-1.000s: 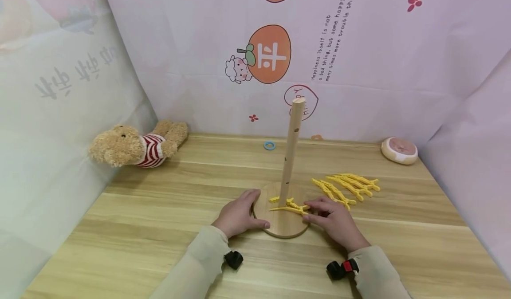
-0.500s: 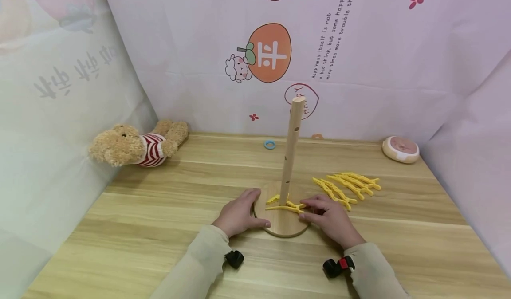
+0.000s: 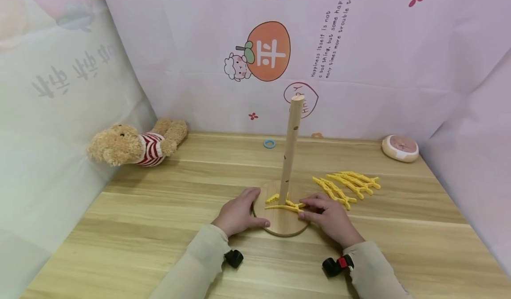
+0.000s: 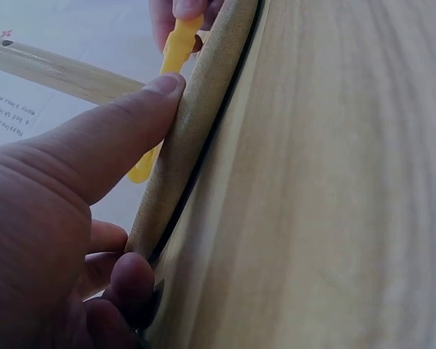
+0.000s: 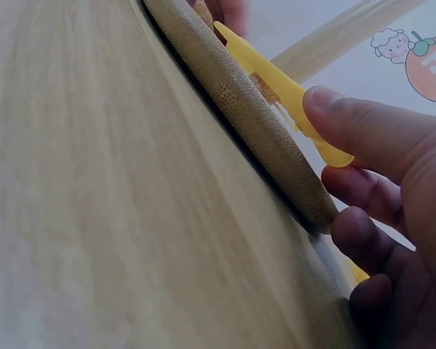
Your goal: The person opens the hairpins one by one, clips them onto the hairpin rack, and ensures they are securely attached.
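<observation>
Item: yellow hair clip (image 3: 290,208), one. Lies low over the base, at the foot of the post; one arm runs past the near side of the post, the toothed arm shows beyond it. Whether it touches the post cannot be told.

Right hand (image 3: 330,217), thumb and fingers nearly together, pinching the clip by its forked handle end, at the right edge of the base.

Left hand (image 3: 238,214), thumb and fingers set apart, gripping the left edge of the base, thumb on the rim.

Item: round wooden base (image 3: 281,228), flat on the surface (image 3: 159,214), between the hands.

Item: wooden post (image 3: 291,143), upright on the base, slightly tilted in the head view, dark holes along its length.

Item: other yellow clips (image 3: 353,189), several, lying slantwise side by side, beyond and to the right of the right hand.

Item: plush bear (image 3: 152,150), red-and-white striped top, lying at the back left.

Item: blue ring (image 3: 269,147), near the back edge, beyond the post.

Item: rounded cream object (image 3: 400,148), pinkish top, back right corner.

Backdrop: printed cloth (image 3: 191,46), fruit and cartoon figures.
</observation>
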The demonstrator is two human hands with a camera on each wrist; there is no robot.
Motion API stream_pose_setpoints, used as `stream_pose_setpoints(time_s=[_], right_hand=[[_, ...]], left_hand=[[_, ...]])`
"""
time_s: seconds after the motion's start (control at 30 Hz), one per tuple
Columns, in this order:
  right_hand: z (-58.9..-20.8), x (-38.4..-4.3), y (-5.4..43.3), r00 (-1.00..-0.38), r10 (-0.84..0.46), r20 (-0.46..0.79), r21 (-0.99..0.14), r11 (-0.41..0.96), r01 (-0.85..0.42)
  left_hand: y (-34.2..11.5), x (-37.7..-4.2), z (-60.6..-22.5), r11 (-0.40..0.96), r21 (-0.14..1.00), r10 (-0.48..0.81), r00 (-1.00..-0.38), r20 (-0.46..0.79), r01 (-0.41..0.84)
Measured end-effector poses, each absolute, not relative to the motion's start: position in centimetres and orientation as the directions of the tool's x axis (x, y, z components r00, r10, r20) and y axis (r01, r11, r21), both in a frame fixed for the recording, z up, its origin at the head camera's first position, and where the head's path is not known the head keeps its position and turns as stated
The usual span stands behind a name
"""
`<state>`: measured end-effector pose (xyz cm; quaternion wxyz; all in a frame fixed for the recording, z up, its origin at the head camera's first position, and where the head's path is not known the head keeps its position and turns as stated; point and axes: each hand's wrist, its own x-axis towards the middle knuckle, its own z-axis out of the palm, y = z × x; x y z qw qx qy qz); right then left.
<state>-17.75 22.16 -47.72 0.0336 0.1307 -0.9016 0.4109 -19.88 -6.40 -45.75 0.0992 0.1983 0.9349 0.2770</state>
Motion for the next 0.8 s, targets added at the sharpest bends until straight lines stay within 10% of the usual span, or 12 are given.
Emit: stream_pose_setpoints(time_s=[0.8], right_hand=[[-47.28,-17.31,22.17,-0.976,-0.177,0.123,-0.773,0.6,-0.207]], left_hand=[[-6.63,-19.92,-46.06,0.759,0.577,0.417,-0.906,-0.075,0.302]])
